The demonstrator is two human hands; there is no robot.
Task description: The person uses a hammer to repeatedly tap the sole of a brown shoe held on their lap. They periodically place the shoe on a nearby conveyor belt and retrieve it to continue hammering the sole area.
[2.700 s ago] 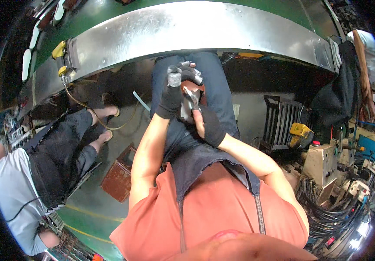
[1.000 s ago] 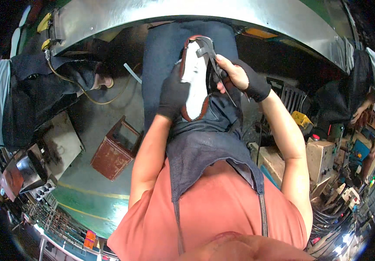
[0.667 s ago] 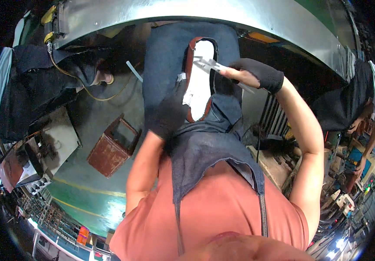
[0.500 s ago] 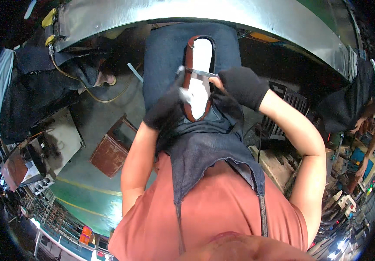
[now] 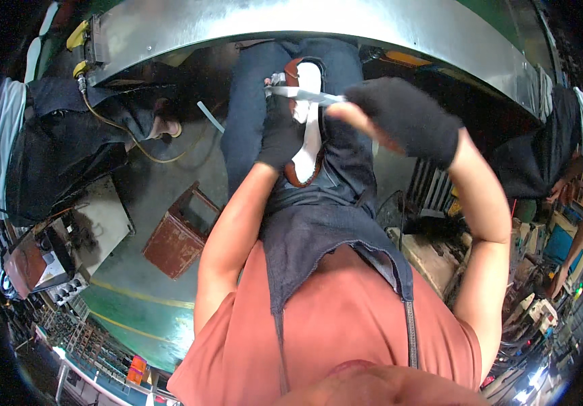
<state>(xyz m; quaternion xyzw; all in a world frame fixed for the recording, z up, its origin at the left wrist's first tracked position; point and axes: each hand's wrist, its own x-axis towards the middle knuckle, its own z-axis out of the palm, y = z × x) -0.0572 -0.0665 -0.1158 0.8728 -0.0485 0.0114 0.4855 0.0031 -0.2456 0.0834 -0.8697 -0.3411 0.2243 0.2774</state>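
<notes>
Both gloved hands work over the lap: left hand (image 5: 279, 132) grips a brown-rimmed white shoe sole (image 5: 307, 128), right hand (image 5: 400, 118) clasps a metal tool (image 5: 301, 94) across its far end

Brown shoe (image 5: 303, 145), white insole up, on lap

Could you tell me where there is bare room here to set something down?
Bare floor lies between the person's left leg and the rusty open box; more green floor lies below that box. It is crowded at the left around the machine and at the right among the cluttered benches.
</notes>
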